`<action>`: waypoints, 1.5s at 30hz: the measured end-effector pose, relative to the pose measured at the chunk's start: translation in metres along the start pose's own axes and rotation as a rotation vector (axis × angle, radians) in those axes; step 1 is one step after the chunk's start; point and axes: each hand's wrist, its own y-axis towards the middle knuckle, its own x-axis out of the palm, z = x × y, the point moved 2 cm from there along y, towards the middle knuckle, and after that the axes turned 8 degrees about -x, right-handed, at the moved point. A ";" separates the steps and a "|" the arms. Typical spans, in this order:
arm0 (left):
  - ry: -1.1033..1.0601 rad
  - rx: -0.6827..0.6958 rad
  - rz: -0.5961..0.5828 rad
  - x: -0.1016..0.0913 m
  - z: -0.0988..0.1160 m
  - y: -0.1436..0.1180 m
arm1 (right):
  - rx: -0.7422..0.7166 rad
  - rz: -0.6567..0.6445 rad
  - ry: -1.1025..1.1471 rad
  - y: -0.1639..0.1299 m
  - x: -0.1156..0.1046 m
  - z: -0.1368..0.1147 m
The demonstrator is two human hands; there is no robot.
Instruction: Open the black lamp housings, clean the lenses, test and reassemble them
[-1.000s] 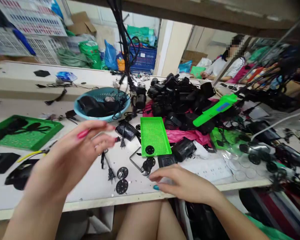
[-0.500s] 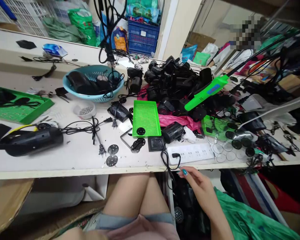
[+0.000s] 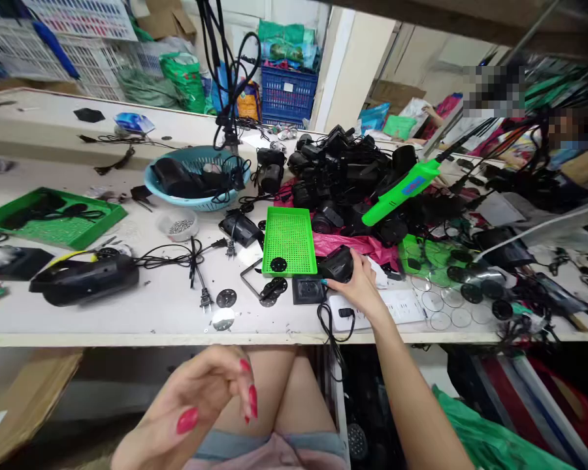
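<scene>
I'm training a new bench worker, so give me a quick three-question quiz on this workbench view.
1. True or false: the right hand rests on a black housing beside the small green tray.
2. Where is the left hand?
A. On the blue basket
B. Below the table edge, over the lap, holding nothing
C. Gripping the green tool
3. Fill in: a black cable runs from the white ______ at the table's front edge and hangs over it.

Key
1. True.
2. B. The blue basket and green tool lie untouched farther back.
3. Power strip; the cable loops over the table edge.
</scene>
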 end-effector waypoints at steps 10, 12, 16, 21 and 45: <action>0.075 -0.151 -0.090 -0.001 -0.027 0.043 | -0.193 0.066 0.167 -0.029 -0.047 -0.035; 0.053 -0.169 -0.093 0.004 -0.032 0.054 | -0.311 -0.084 0.220 -0.049 -0.057 -0.060; 0.051 -0.081 0.002 0.019 -0.037 0.061 | -0.546 -0.455 0.260 -0.093 -0.052 -0.109; 0.043 -0.036 0.275 0.009 -0.058 0.032 | -0.241 -0.738 0.671 -0.120 -0.014 -0.122; -0.803 -0.160 0.894 -0.024 -0.156 -0.011 | -0.161 -0.273 0.298 -0.113 0.006 -0.087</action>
